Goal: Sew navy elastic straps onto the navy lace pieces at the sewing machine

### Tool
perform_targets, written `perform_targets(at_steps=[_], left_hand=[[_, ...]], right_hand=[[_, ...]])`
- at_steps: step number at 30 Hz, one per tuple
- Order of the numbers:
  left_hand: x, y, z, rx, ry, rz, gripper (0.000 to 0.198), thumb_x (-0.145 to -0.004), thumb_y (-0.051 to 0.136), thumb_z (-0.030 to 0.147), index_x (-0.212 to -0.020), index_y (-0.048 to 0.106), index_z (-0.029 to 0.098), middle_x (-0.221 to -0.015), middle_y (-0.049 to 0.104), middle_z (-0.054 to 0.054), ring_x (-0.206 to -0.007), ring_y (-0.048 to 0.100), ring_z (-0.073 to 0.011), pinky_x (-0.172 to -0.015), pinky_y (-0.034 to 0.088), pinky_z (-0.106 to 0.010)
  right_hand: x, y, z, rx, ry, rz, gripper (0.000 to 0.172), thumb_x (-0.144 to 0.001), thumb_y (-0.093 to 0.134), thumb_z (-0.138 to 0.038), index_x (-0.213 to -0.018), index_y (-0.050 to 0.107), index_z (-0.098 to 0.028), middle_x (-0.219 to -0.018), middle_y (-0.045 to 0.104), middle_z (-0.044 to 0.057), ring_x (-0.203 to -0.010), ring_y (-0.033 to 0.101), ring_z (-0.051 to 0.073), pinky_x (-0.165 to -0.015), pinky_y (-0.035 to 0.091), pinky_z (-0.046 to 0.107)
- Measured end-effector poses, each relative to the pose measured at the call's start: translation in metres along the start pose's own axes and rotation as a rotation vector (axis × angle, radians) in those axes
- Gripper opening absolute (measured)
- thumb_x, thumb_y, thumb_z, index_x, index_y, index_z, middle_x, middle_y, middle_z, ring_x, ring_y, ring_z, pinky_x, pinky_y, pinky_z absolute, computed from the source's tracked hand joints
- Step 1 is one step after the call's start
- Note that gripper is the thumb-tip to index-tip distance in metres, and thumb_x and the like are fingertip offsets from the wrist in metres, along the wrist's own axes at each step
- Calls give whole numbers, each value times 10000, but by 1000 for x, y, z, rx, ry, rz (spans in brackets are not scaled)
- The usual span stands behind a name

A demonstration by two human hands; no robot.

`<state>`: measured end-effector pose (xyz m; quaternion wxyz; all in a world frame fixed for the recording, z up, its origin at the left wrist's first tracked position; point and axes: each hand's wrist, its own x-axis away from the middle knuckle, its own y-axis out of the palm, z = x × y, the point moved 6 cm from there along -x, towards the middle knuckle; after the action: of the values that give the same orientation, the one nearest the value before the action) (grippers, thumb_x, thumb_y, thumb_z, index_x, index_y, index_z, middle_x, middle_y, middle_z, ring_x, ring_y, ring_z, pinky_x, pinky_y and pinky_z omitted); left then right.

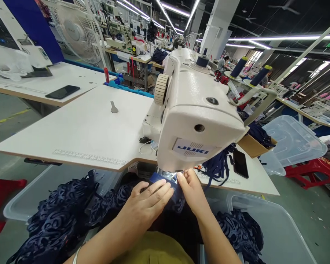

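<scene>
A white JUKI sewing machine (200, 117) stands before me, its head above both hands. Under the head lies a piece of navy fabric (177, 189). My left hand (151, 198) rests on it with the fingers stretched out flat. At the right of the needle area, my right hand (191, 187) pinches the fabric's edge between thumb and fingers. The needle itself is hidden behind the head and hands. Navy straps (218, 165) lie in a bunch on the table to the right of my right hand.
Clear plastic bins with patterned navy pieces (60, 209) and more navy pieces (240, 231) flank me. A phone (240, 164) lies on the right, another phone (62, 92) at the left. A cardboard box (254, 145), red stool (313, 172) and fan (75, 31) stand around.
</scene>
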<state>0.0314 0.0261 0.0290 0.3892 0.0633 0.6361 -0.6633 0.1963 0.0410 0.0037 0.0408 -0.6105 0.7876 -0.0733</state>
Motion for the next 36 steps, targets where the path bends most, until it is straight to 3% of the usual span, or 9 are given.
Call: perform_targets(at_steps=[9,17,27,30,36], left_hand=[[0,6,1,-34,-38,44,325,-968,451,199,-1272,546,262,-1241,642,-12,-1178,540,-150,-1050,180,-344],[-3,2,-3,43,32,-14,344,-970,449,177,-1300,511,256,-1287,611,0,-1210,514,-126,-1024,191,-328],[-5,-3,-1,-45,106,-22,361,-976,372,129,-1277,537,243,-1329,577,-7,-1232,486,-118,-934,254,-314],[-8,-4,-2,-57,100,-28,382,-965,362,101,-1281,531,232,-1280,616,13,-1194,521,-106,-920,269,-297],[-13,-4,2,-47,-26,79,309,-957,450,184,-1228,570,269,-1178,674,29,-1120,582,-127,-955,257,-321]], right_hand=[[-11,1,-2,34,-73,15,133,-869,507,-335,-812,481,-218,-653,430,-54,-577,408,118,-568,364,239],[14,-4,-29,333,-59,-180,232,-861,551,-316,-689,442,-205,-674,426,-49,-614,403,113,-575,325,237],[14,2,-25,374,-97,-75,234,-863,512,-281,-681,378,-222,-646,400,-57,-601,394,119,-570,321,242],[11,3,-18,281,-78,-64,200,-853,527,-305,-718,402,-223,-657,412,-59,-610,409,121,-586,349,239],[-8,-1,-2,86,-33,-2,145,-882,468,-335,-796,464,-219,-661,440,-55,-600,437,124,-592,378,240]])
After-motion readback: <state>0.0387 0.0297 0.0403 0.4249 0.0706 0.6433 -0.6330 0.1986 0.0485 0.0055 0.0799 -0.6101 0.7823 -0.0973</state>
